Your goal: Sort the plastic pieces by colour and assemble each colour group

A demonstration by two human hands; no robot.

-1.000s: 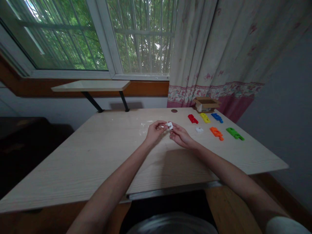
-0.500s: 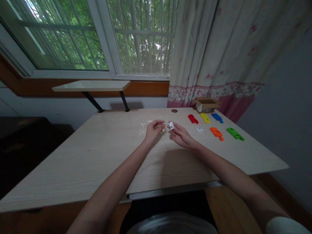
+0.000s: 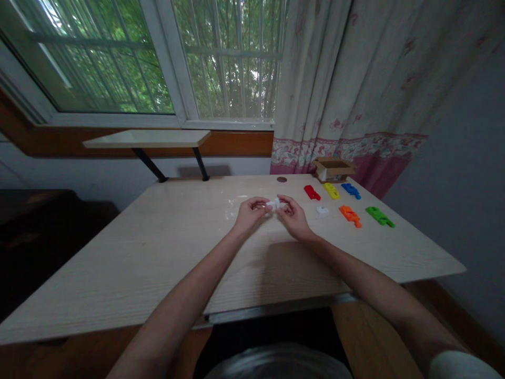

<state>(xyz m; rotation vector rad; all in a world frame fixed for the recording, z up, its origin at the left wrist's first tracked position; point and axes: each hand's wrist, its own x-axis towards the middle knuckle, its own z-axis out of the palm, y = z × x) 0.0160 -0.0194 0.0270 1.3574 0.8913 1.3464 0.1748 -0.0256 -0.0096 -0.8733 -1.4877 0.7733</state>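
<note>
We see the left hand (image 3: 250,213) and the right hand (image 3: 294,220) meeting above the table (image 3: 130,263), with a white piece (image 3: 274,203) between them. The left fingers (image 3: 263,205) and right fingers (image 3: 284,202) are curled closed and grip it from either side. Both hands seem to share its hold, and the fingers hide most of its shape.

To the right lie a second white piece (image 3: 322,210), a red piece (image 3: 312,192), a yellow piece (image 3: 332,190), a blue piece (image 3: 351,190), an orange piece (image 3: 350,216) and a green piece (image 3: 380,216). They are set well apart in two loose rows, seemingly so that each can be picked out alone. At the far edge, an open cardboard box (image 3: 333,169) stands against the curtain (image 3: 347,79); we cannot tell whether anything is inside. A brown disc (image 3: 281,179) lies to its left.
</note>
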